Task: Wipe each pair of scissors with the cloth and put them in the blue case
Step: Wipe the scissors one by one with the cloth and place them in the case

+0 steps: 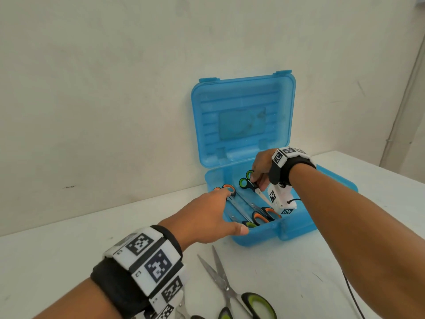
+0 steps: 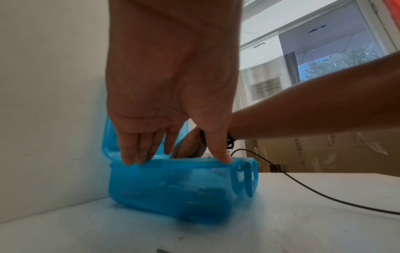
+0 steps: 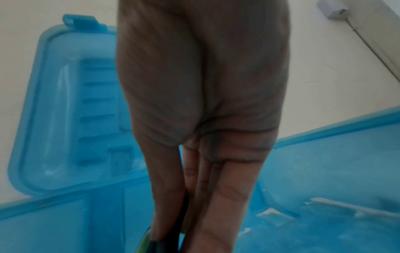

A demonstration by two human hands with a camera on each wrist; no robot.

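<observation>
The blue case [image 1: 296,229] stands open on the white table, its lid [image 1: 243,116] leaning back against the wall. Orange-handled scissors [image 1: 241,203] and other pairs lie inside. My right hand [image 1: 259,171] reaches into the case and pinches small green-handled scissors [image 1: 247,183] near the handles; in the right wrist view the thumb and fingers [image 3: 227,196] squeeze the dark handle [image 3: 171,236]. My left hand [image 1: 207,215] rests with straight fingers on the case's left rim [image 2: 184,162], thumb on the front corner. No cloth is in view.
Larger green-handled scissors [image 1: 232,293] lie spread open on the table in front of the case. Another pair [image 1: 184,305] lies partly hidden under my left wrist. A thin black cable [image 1: 351,293] trails along the table at the right. The wall stands just behind the case.
</observation>
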